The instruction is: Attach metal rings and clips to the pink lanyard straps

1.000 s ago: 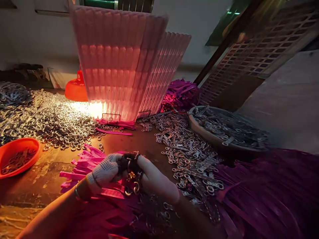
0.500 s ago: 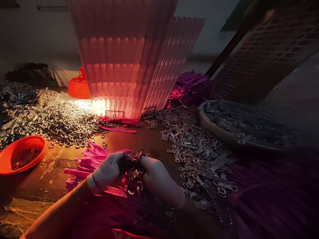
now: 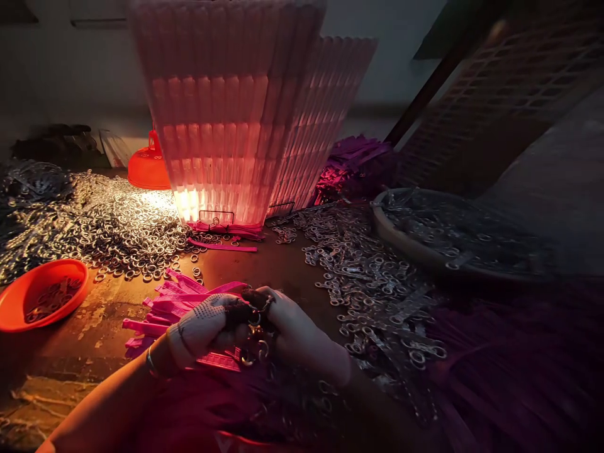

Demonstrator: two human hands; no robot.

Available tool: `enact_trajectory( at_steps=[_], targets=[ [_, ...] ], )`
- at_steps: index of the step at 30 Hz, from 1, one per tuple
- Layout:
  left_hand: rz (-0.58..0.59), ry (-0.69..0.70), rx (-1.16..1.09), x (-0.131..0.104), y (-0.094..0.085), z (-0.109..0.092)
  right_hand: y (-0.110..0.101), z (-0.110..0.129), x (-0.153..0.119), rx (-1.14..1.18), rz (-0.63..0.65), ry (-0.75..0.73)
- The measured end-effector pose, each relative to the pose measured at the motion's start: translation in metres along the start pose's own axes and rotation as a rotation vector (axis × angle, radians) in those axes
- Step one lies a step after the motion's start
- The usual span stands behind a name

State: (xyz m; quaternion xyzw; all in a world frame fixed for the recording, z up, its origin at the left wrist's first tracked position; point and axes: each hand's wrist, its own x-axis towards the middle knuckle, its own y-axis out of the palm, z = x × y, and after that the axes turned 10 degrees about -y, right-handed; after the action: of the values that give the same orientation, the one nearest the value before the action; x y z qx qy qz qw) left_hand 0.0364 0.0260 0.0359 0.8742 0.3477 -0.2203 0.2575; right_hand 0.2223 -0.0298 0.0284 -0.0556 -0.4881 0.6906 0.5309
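Both hands wear pale gloves with dark fingertips and meet low in the middle of the view. My left hand (image 3: 212, 324) is closed, its fingers pinched around small metal rings (image 3: 255, 316). Facing it, my right hand (image 3: 295, 327) is closed too, with thumb and forefinger at the same rings. More metal rings (image 3: 263, 350) show just below the fingers. Bright pink straps (image 3: 177, 301) lie fanned out behind and beside my left hand. What the lower fingers hold is hidden in shadow.
A heap of metal rings (image 3: 117, 220) lies under a red lamp (image 3: 148, 168). An orange-red bowl (image 3: 75, 305) stands at the left. Ribbed translucent panels (image 3: 212, 126) rise at the back. Metal pieces (image 3: 382, 289) and a large basin (image 3: 406, 242) are at the right.
My left hand has turned slightly at the wrist. The right fingers have risen a little, and a ring between the fingertips shows more clearly.
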Motion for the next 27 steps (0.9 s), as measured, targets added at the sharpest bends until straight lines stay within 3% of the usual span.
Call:
enact_trajectory(
  at_steps=[5, 12, 15, 17, 19, 21, 23, 27],
  targets=[
    [0.007, 0.006, 0.162, 0.003, -0.002, 0.006, 0.003, 0.003, -0.007, -0.264, 0.044, -0.009],
    [0.007, 0.233, 0.286, -0.016, 0.008, -0.001, 0.0, 0.016, -0.009, -0.406, 0.002, -0.012],
    [-0.052, 0.171, 0.128, -0.019, 0.015, -0.006, 0.005, 0.022, -0.003, -0.466, -0.138, -0.03],
    [-0.054, 0.13, 0.007, -0.012, 0.016, -0.01, 0.01, 0.022, -0.001, -0.404, -0.235, 0.045],
    [-0.04, 0.126, 0.062, 0.006, 0.011, -0.019, 0.013, 0.014, -0.002, -0.171, -0.261, 0.194],
    [-0.074, 0.145, 0.283, 0.036, 0.002, -0.037, 0.014, 0.0, -0.007, 0.027, -0.305, 0.352],
    [-0.162, 0.183, 0.544, 0.074, -0.006, -0.061, 0.014, -0.017, -0.016, 0.081, -0.42, 0.472],
    [-0.314, 0.215, 0.698, 0.151, -0.011, -0.105, 0.01, -0.04, -0.038, 0.179, -0.581, 0.597]
  ],
)
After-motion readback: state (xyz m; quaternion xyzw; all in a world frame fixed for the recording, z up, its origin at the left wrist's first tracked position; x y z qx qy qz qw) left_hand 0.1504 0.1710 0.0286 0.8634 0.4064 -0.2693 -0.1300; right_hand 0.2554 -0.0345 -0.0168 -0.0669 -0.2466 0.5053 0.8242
